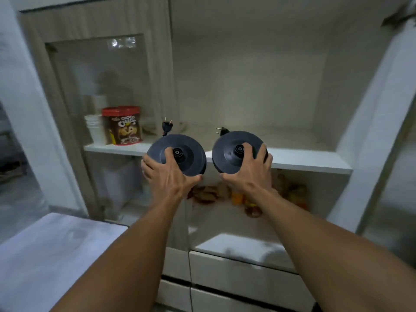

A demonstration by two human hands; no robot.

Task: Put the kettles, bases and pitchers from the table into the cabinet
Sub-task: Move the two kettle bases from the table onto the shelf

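Note:
Two round dark grey kettle bases are held at the front edge of the cabinet's white shelf [310, 161]. My left hand [168, 176] grips the left base [191, 147] from below and front, thumb on its top. My right hand [249, 174] grips the right base [227, 149] the same way. A black plug [167, 125] sticks up behind the left base, and another plug [222, 131] shows behind the right one. Both bases overlap the shelf edge; whether they rest on it I cannot tell. No kettles or pitchers are in view.
A Choco Chips box [122, 126] and stacked white cups [95, 129] stand on the shelf's left end behind a glass door [94, 86]. Colourful packets [247, 197] lie on the lower shelf. Drawers [243, 275] sit below. A white table corner [45, 255] is at lower left.

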